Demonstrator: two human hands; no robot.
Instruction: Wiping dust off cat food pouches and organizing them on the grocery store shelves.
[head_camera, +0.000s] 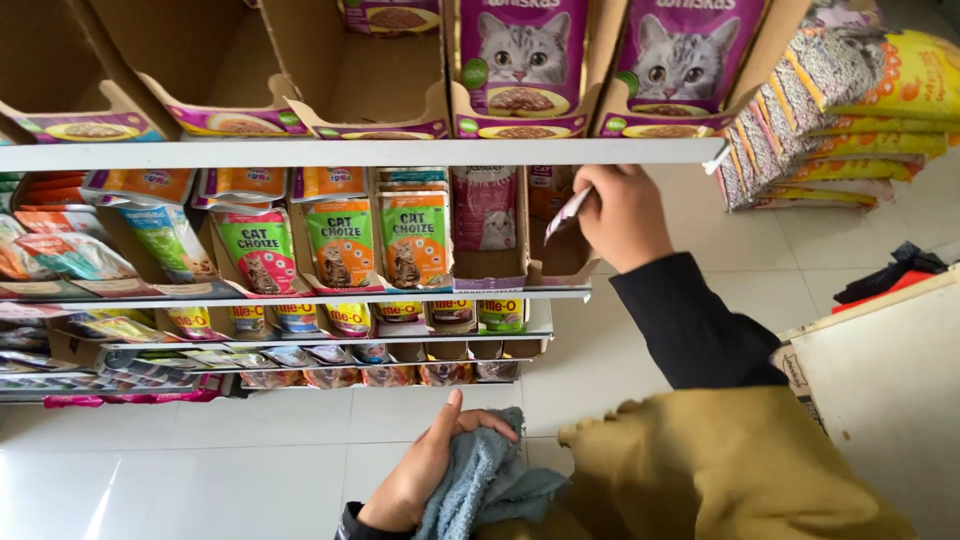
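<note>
Tall white pet-food shelving, cardboard display trays, two purple cat-face pouches on top. Stacked yellow bags at right. Right hand pinching a small pouch at a half-empty tray. Left hand curled around a blue-grey cloth, low above tiled floor.

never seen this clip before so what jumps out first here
The purple cat food boxes with cat faces stand out on the top shelf. Just below it, the right hand holds a small pouch at an open cardboard tray. Low in the middle, the left hand grips a blue-grey cloth over the white tiled floor.
</note>
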